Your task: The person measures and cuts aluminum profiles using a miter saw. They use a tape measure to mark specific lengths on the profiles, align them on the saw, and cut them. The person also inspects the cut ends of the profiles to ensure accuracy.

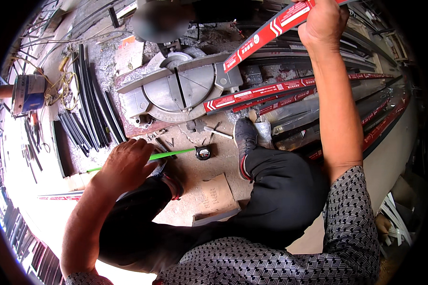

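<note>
My right hand (322, 23) is raised at the upper right, closed around a long strip with red printed film (271, 34). The strip slants down to the left, its near end over the right end of a miter saw's fence. My left hand (131, 161) is above the floor at the left, fingers loosely bent and thumb apart. Beneath it passes the green blade of a tape measure (203, 152), whose black case lies on the floor. The miter saw's round metal table (178, 90) is ahead of me. Another red-filmed strip (257, 96) rests with its end at the saw's front right edge.
Black strips (92, 99) lie in a bundle left of the saw. More long profiles (309, 114) stretch away at the right. A white marker (218, 132) lies near my right shoe (245, 137). Cardboard with handwriting (218, 194) is between my legs. A yellow cord (66, 85) tangles beside a bucket (29, 95).
</note>
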`<state>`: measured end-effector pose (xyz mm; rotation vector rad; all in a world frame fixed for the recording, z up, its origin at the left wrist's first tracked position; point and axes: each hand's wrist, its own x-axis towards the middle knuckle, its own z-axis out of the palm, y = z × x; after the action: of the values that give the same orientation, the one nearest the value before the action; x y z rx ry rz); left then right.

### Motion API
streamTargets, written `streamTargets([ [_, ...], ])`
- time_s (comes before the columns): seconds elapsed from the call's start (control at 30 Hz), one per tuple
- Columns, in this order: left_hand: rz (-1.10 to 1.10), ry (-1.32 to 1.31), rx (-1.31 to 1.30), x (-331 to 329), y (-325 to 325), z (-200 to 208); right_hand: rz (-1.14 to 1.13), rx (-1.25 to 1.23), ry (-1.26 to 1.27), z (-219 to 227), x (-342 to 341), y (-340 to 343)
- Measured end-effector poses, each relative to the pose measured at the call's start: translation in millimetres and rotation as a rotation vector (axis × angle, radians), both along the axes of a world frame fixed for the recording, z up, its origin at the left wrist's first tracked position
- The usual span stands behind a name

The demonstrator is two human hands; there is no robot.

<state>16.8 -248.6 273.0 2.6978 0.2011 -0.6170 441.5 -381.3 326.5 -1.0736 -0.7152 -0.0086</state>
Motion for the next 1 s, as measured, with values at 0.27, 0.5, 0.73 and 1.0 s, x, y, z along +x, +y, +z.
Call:
streamTargets([
  [0.27, 0.108, 0.131, -0.097, -16, -5, 38, 0.027, -0.178, -0.25, -34, -28, 33],
  [0.5, 0.076, -0.024, -0.071, -4, 10, 31, 0.022, -0.206, -0.194, -28, -25, 42],
  [0.73, 0.117, -0.006, -0.06, -10, 27, 22, 0.051, -0.219, -0.194, -29, -20, 43],
  [1.0, 0.104, -0.013, -0.119, -2, 33, 11, 0.168, -0.124, -0.125, -22, -19, 36],
])
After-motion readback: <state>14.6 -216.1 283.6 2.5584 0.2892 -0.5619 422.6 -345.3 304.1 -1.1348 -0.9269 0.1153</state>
